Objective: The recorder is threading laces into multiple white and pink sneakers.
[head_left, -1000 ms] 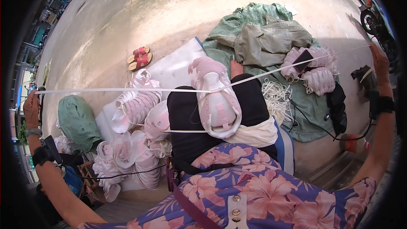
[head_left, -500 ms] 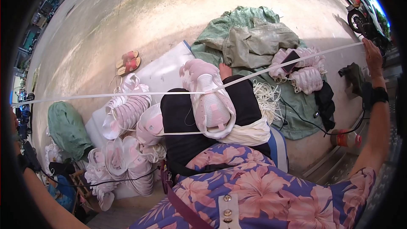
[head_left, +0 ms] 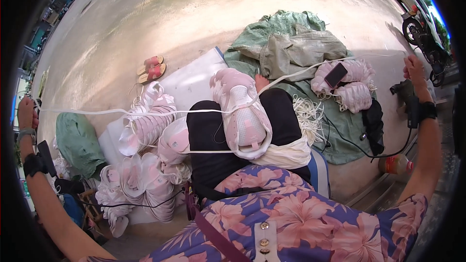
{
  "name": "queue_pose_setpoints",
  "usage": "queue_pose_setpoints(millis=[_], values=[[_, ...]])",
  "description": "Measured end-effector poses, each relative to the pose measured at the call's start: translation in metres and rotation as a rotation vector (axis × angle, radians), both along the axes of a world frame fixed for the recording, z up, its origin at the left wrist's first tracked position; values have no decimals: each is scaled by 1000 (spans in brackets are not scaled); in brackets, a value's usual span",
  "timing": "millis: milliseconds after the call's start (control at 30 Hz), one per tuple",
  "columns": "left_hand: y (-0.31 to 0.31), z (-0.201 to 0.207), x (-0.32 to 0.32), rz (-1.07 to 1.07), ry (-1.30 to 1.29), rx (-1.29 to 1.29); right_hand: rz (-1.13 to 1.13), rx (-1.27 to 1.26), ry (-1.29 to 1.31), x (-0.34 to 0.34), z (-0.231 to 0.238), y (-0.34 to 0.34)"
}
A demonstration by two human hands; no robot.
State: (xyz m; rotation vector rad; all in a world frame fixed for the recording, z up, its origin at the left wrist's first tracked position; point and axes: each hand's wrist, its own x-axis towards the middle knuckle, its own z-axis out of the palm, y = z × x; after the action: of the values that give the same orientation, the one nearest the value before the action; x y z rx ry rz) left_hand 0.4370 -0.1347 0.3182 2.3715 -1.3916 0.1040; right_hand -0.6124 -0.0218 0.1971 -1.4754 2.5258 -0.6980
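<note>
Fingers [head_left: 35, 116] curled shut on a white shoelace [head_left: 204, 111], that's my left hand [head_left: 27, 112], out at nine o'clock! Over between two and three, my right hand [head_left: 414, 68] is closed on the other end, the lace turning faint against pale ground just short of it. Slack in the line, I see it wave and sag from side to side, and dead centre it crosses the pink-and-white sneaker upper [head_left: 251, 133], lying toe toward twelve between two black-trousered knees [head_left: 206, 123]. Moving out from the upper: a cream lace bundle [head_left: 289, 153] on the thigh at four, a loose lace tangle [head_left: 309, 116] at three. I've got a dark phone [head_left: 335, 75] at two, resting on stacked uppers [head_left: 357, 96]. Across at nine, a nested row of uppers [head_left: 150, 128]; more uppers [head_left: 141, 184] at eight; red sandals [head_left: 152, 70] at ten.
</note>
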Motion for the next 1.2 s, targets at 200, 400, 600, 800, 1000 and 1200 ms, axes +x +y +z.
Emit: queue_pose_setpoints(millis=[200,400,600,800,1000,1200], values=[[76,-226,-252,-355,637,862,414,291,-458,172,-161,39],[114,-286,-405,-703,1193,545,322,312,-1261,323,-181,12],[120,-302,-443,-834,953,560,386,237,-1391,372,-194,-8],[123,-301,-442,-754,775,520,369,250,-1440,379,-201,-10],[120,-300,-438,-779,715,446,359,244,-1522,382,-197,-10],[124,-304,-441,-820,647,393,375,228,-1554,383,-201,-11]])
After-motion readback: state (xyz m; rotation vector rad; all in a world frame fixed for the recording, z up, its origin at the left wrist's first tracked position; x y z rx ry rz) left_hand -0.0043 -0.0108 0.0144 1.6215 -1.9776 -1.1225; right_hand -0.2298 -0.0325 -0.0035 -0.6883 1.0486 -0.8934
